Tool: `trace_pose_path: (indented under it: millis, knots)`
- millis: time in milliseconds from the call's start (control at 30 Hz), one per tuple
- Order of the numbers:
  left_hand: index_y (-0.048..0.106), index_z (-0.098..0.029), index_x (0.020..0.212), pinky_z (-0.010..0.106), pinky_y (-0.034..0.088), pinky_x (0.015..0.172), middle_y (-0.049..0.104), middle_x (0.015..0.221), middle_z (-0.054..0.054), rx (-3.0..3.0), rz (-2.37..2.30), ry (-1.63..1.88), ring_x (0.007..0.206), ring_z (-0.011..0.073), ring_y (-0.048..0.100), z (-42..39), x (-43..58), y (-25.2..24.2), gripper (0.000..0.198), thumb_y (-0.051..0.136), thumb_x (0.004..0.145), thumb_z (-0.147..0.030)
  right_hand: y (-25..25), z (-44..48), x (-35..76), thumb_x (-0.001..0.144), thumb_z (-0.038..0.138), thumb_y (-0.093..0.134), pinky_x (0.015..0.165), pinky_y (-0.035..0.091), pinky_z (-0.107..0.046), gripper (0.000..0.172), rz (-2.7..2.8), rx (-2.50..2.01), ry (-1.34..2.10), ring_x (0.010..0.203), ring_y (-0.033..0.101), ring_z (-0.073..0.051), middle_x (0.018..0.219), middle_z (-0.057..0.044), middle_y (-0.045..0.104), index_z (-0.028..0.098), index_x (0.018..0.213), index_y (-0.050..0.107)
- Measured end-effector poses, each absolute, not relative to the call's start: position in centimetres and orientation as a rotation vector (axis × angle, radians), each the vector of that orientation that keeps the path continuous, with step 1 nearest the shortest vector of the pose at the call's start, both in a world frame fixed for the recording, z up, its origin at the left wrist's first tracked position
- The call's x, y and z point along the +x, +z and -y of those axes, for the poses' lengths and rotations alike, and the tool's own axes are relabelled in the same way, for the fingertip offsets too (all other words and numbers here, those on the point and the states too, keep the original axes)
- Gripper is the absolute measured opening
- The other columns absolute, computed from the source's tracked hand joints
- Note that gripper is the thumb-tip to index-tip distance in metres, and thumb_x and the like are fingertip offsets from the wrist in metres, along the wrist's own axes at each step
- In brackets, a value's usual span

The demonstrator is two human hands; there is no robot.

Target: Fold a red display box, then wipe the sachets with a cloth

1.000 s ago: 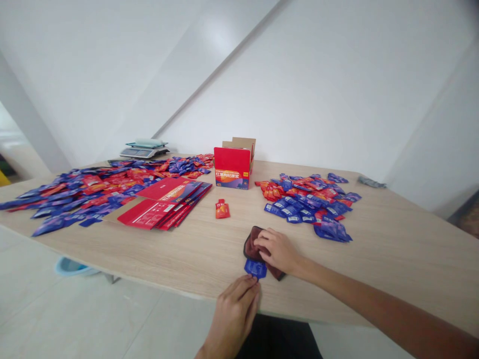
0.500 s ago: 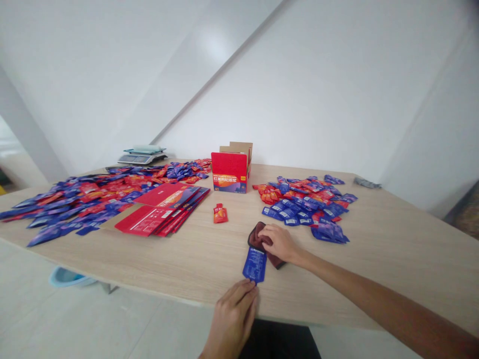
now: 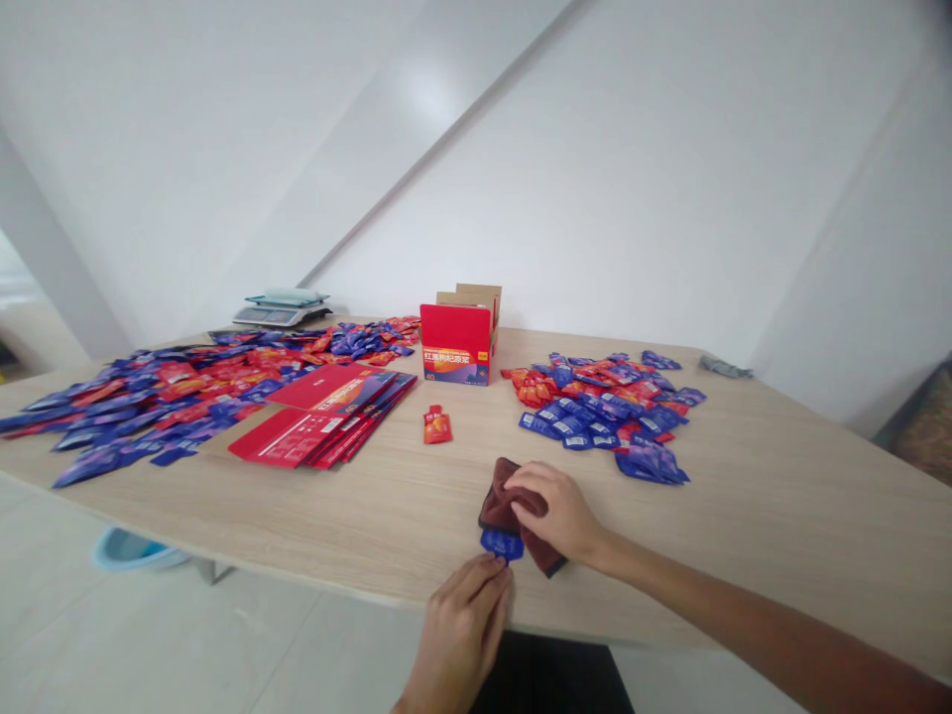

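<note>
Near the table's front edge lies a blue pouch (image 3: 503,545), its narrow end pinched by my left hand (image 3: 462,620). A folded brown cloth (image 3: 497,504) covers most of that pouch. My right hand (image 3: 554,511) is closed on the cloth, its fingertips bunching the fabric against the pouch. One red pouch (image 3: 437,425) lies by itself farther up the table. To the right is a loose heap of red and blue pouches (image 3: 595,412).
At the left spreads a large pile of red and blue pouches (image 3: 171,397). Flat red cartons (image 3: 319,421) are stacked beside it. An open red box (image 3: 456,342) stands at the back, a scale (image 3: 279,312) behind left. A grey cloth (image 3: 725,368) lies far right. A blue basin (image 3: 130,550) sits below.
My right hand has slid the brown cloth toward me along the blue pouch, covering more of it. My left hand keeps its place at the pouch's end.
</note>
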State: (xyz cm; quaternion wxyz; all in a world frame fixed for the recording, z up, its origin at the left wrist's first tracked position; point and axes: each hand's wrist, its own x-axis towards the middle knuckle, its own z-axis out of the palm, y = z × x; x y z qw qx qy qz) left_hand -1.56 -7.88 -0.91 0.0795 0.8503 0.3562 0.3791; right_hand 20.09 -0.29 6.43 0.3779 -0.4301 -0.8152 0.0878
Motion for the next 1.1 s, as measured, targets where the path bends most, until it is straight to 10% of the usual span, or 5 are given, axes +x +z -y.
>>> trace_pose_path:
  millis: [1100]
  knots:
    - [0.069,-0.024,0.127,0.036,0.058,0.108,0.073,0.126,0.006,2.585,-1.047,1.16,0.12,0.0207,0.069,7.7,-1.7,-1.4,0.032,0.051,0.103,-0.014,4.3,-3.1,19.7,0.091,0.018,0.064,0.092,0.046,-0.037,0.022,2.431,-1.299,-0.081,0.107,0.057,-0.024,0.114,-0.004,0.07,0.026,0.11,0.071]
